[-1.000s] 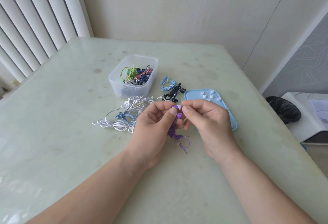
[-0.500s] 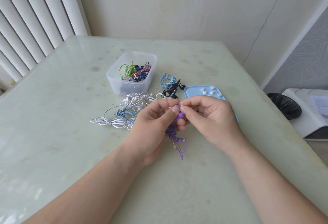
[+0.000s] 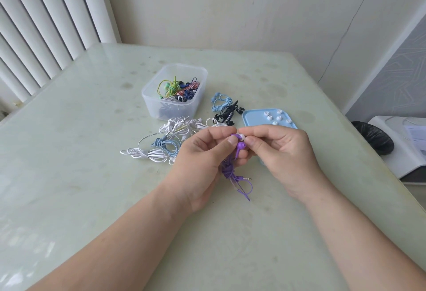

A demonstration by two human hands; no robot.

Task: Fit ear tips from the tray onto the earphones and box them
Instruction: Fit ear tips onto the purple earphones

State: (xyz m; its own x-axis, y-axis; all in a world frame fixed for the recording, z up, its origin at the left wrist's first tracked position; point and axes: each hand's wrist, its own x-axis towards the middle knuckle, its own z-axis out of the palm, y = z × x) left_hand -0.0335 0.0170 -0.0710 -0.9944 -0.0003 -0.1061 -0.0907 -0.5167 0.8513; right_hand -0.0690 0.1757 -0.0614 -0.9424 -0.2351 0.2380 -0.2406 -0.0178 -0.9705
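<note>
Fingers (image 3: 260,132) on earphones (image 3: 241,146), green table (image 3: 80,152), white blinds (image 3: 34,25)

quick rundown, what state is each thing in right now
left hand, grips the purple earphones
right hand, pinches a white ear tip against one earbud
purple earphones, cable bundled, plug sticking out below
white ear tip, at the earbud, seating unclear
clear box, lidless, coiled earphones inside
blue tray, holds loose ear tips
white earphones, tangled heap, unboxed
black earphones, coiled beside the tray, unboxed
</note>
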